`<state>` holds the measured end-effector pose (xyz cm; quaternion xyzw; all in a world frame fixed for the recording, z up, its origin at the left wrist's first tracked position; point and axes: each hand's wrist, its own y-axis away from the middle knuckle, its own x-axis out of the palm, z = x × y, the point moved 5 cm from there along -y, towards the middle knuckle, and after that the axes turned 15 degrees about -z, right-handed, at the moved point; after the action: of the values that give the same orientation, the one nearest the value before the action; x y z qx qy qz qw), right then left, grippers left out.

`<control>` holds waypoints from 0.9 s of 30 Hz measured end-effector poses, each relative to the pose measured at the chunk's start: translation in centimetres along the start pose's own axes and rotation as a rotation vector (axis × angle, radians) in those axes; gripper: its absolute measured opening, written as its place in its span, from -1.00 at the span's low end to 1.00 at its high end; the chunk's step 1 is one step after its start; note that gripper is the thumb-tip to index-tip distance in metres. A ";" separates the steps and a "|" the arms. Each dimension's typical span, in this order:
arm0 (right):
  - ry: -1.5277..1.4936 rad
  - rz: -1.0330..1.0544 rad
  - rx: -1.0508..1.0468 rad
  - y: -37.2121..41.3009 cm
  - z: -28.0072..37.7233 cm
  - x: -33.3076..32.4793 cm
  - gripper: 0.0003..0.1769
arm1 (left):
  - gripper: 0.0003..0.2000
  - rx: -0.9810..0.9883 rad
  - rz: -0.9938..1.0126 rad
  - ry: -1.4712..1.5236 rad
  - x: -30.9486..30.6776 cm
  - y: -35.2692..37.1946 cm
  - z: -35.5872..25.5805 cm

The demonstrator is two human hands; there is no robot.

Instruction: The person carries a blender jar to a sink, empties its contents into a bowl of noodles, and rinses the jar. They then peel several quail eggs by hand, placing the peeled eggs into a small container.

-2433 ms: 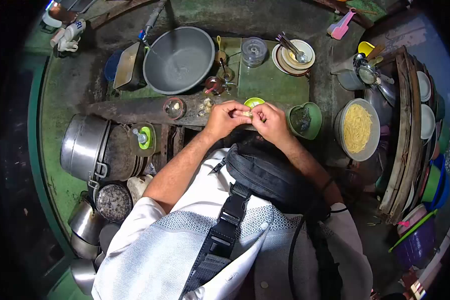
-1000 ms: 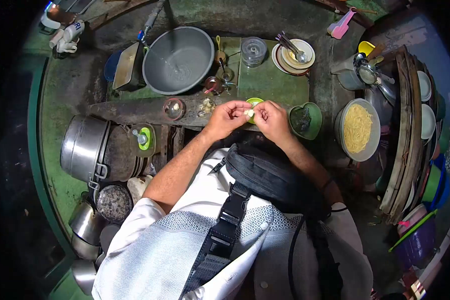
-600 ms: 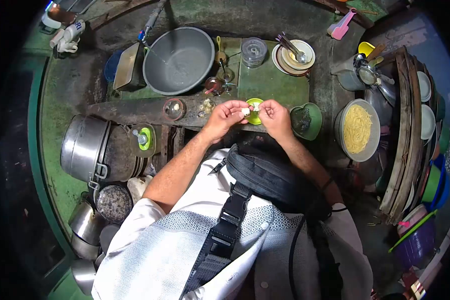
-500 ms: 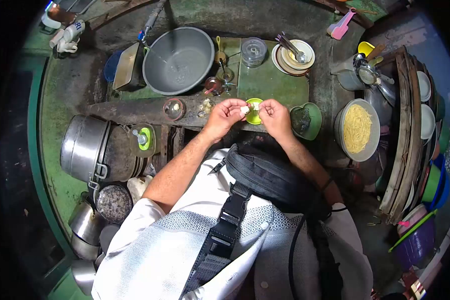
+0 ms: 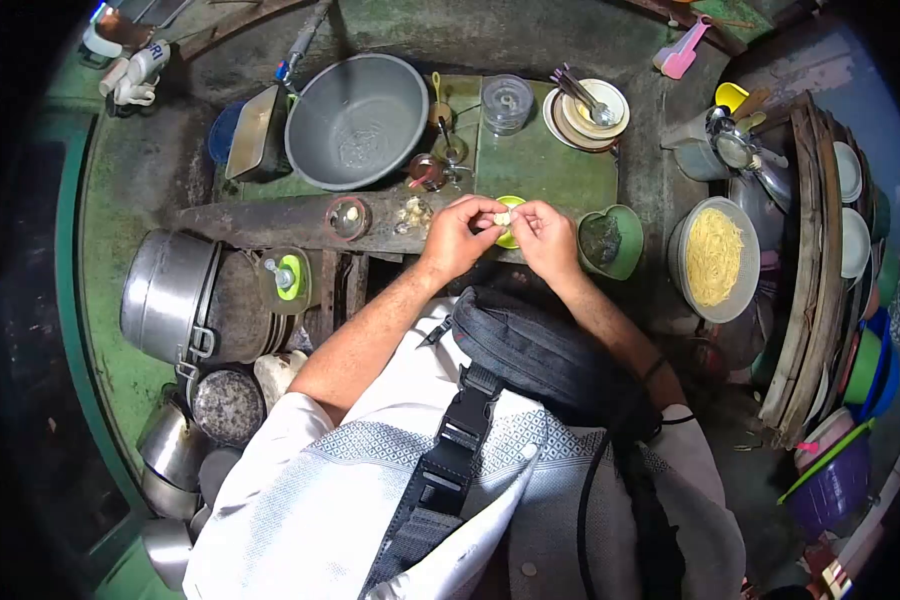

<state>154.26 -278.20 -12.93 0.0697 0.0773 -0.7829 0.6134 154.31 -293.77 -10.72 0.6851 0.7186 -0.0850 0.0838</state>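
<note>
My left hand (image 5: pixel 460 240) and my right hand (image 5: pixel 548 242) meet fingertip to fingertip in front of me. Between them is a small whitish piece that looks like garlic (image 5: pixel 502 219), pinched by both. Right below the fingers is a lime-green bowl (image 5: pixel 509 241), mostly covered by my hands. Left of my left hand, a pile of garlic bits and skins (image 5: pixel 413 214) lies on the wooden ledge (image 5: pixel 260 224). Farther left stands a small clear bowl (image 5: pixel 349 217) with a few pale pieces in it. A green container with dark contents (image 5: pixel 625 243) sits just right of my right hand.
Behind the ledge are a grey basin (image 5: pixel 315 125) with water, a clear lidded container (image 5: pixel 506 104) and stacked plates with spoons (image 5: pixel 588 115). A basket of yellow noodles (image 5: pixel 713 258) stands on the right. Large metal pots (image 5: pixel 168 292) line the left side.
My hands have come together; they were slightly apart, each with a whitish bit at its fingertips. Now the fingertips meet on one piece over the lime-green bowl.
</note>
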 end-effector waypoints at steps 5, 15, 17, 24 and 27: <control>0.036 -0.013 -0.066 0.1 0.1 -0.1 -0.91 | -0.74 0.048 -0.009 -0.031 0.0 0.2 -0.8; 0.058 0.012 -0.044 -0.1 0.3 0.2 -0.90 | -0.78 -0.005 -0.046 0.208 0.3 0.5 0.3; 0.004 0.033 0.021 -0.1 -0.6 0.4 -0.90 | -0.78 -0.077 -0.043 0.277 0.4 0.6 0.3; -0.286 0.129 0.298 0.3 -0.1 0.9 -0.94 | -0.76 -0.228 -0.018 0.472 0.9 0.9 1.4; -0.373 0.159 0.353 0.3 0.1 0.9 -0.94 | -0.73 -0.367 -0.062 0.608 0.9 1.0 1.9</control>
<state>154.35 -279.14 -13.04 0.0356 -0.1805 -0.7331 0.6548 155.26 -293.34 -12.81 0.6305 0.7345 0.2506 -0.0147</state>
